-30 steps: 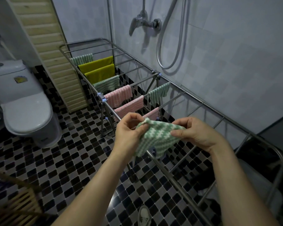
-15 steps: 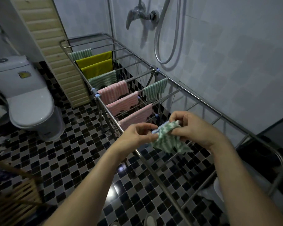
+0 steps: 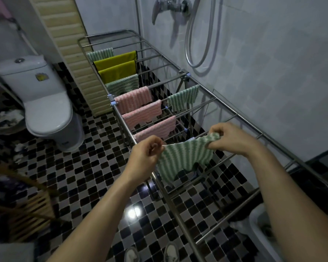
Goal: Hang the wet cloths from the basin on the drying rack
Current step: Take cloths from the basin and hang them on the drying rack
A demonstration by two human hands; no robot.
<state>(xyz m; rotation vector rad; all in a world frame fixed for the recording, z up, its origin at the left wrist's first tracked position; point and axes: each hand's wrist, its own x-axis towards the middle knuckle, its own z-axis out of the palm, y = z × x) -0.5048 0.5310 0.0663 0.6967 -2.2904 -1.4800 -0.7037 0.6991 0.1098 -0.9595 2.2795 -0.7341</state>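
I hold a green-and-white striped cloth (image 3: 184, 157) stretched between both hands, just over a bar of the steel drying rack (image 3: 273, 138). My left hand (image 3: 147, 151) pinches its left corner and my right hand (image 3: 229, 138) pinches its right corner. The cloth hangs down below my hands, over the rack's near rail. Further along the rack hang three pink cloths (image 3: 150, 114), three other green striped cloths (image 3: 184, 99) and two yellow cloths (image 3: 116, 68). A white basin (image 3: 261, 235) shows partly at the lower right, behind my right forearm.
A white toilet (image 3: 45, 104) stands at the left on the checkered tile floor (image 3: 95, 167). A shower tap and hose (image 3: 195, 31) hang on the tiled wall behind the rack. A wooden slatted thing (image 3: 25, 214) sits at the lower left.
The cloth was bunched between my hands; now my hands have moved apart and it is spread out wide over the rack.
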